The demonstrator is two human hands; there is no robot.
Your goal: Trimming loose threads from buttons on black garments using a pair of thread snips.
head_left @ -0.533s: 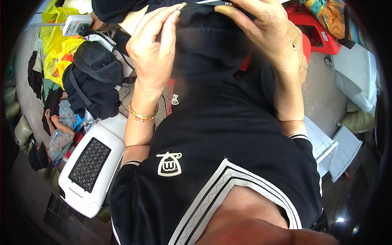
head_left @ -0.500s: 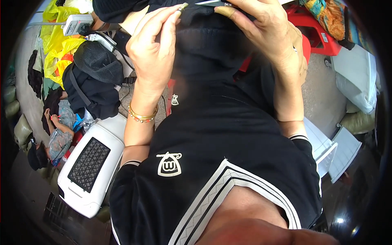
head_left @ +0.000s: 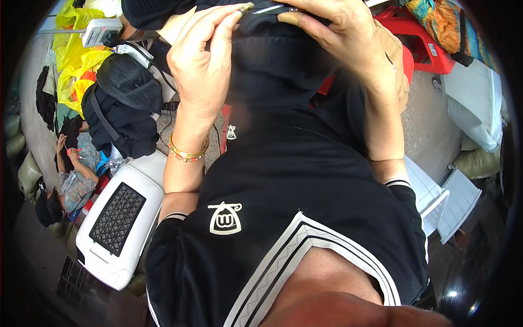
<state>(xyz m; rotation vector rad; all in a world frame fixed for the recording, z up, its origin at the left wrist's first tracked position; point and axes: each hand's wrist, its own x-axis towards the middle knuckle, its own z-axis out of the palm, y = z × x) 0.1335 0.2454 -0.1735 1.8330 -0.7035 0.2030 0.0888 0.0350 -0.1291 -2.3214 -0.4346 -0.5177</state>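
Near the top of the head view, my left hand has its thumb and forefinger pinched together, with yellowish coverings at the tips. Whatever lies between them is too small to make out. Just to the right, my right hand is closed around a slim pointed metal blade, whose tip points at the left fingertips. Its handle is mostly hidden by the fingers, so the kind of tool is unclear. A yellowish cover sits on the right thumb too. Black cloth spreads below both hands.
On the left are a white power strip, yellow plastic bags, a black mesh cap and a white case. Another person works at the far left. A red stool and a white wheeled bin stand right.
The blade has tilted and its tip has come closer to my left fingertips. My right hand has shifted slightly left and up; the left hand keeps its pinch.
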